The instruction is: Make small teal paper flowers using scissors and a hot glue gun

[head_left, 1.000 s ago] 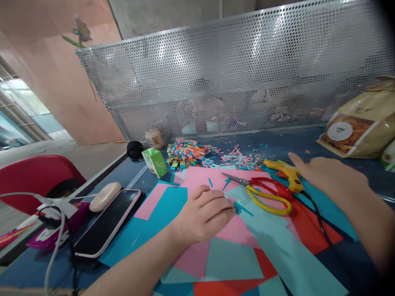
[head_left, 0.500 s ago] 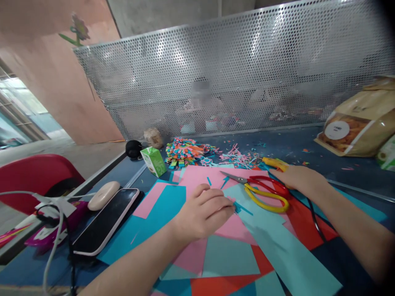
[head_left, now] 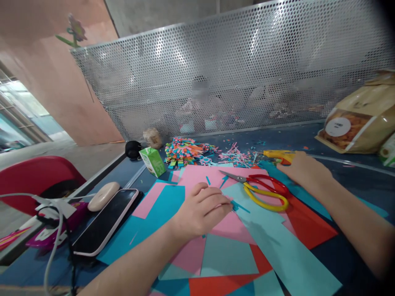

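My left hand (head_left: 205, 209) is over the middle of the paper pile, fingers curled together. A thin blue paper strip (head_left: 242, 206) sticks out at its fingertips, with a small pink bit beside it; the pinch itself is partly hidden. My right hand (head_left: 308, 170) is closed around a yellow glue gun (head_left: 277, 155), whose nozzle points left toward the paper scraps. A long clear glue stick (head_left: 348, 161) runs out behind it. Between my hands lie scissors (head_left: 262, 191) with one red and one yellow handle loop, resting on pink and light-blue paper (head_left: 286, 246).
Behind the paper is a heap of fringed paper pieces (head_left: 183, 152) beside thin cut strips (head_left: 236, 157). A green drink carton (head_left: 153, 161), phone (head_left: 106, 222), beige oval case (head_left: 104, 196) and cables stand left. A snack bag (head_left: 358, 119) is right. A perforated metal screen (head_left: 231, 74) crosses the back; a person sits beyond.
My right hand has shifted right and up, lifting the glue gun and swinging its glue stick up. The black cord over the red paper is out of sight. My left hand has barely moved.
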Demonstrator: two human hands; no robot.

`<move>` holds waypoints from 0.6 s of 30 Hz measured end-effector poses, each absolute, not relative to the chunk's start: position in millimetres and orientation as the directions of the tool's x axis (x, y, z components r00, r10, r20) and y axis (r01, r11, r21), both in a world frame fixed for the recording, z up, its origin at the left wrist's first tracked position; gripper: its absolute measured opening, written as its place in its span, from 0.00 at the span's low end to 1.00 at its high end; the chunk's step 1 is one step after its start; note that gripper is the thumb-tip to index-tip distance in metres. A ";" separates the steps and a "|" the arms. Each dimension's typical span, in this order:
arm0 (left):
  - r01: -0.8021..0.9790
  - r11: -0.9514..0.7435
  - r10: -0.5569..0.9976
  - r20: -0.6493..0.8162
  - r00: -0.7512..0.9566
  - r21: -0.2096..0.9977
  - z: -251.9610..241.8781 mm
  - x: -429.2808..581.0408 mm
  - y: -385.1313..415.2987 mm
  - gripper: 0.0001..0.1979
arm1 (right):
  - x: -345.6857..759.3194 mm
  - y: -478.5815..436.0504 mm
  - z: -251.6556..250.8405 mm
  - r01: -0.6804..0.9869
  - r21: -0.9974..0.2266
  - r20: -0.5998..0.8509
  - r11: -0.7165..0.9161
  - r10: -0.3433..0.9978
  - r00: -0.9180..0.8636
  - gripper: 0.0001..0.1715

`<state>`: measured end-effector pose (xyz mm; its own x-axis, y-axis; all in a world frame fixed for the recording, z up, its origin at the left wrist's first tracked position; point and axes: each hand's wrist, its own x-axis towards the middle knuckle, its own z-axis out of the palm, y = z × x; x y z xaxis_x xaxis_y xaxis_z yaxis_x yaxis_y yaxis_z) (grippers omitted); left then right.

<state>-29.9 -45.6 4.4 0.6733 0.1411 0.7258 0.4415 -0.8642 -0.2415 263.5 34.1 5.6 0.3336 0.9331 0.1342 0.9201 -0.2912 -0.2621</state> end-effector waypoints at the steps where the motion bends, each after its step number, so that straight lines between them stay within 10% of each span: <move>1: 0.444 -0.863 0.145 0.723 0.675 -0.241 4.4 -30.0 -45.7 0.05 | 260.6 33.2 6.5 0.920 -0.221 0.158 -0.324 0.919 0.362 0.37; 18: 0.441 -0.855 0.126 0.714 0.688 -0.274 5.2 -30.1 -49.5 0.04 | 236.1 25.1 9.3 0.932 0.144 0.537 -0.331 0.818 0.208 0.24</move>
<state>-30.1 -49.5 5.2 0.6883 0.1256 0.7144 0.4405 -0.8549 -0.2741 236.1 25.1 9.3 0.2076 0.8176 0.5370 0.9324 -0.3315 0.1442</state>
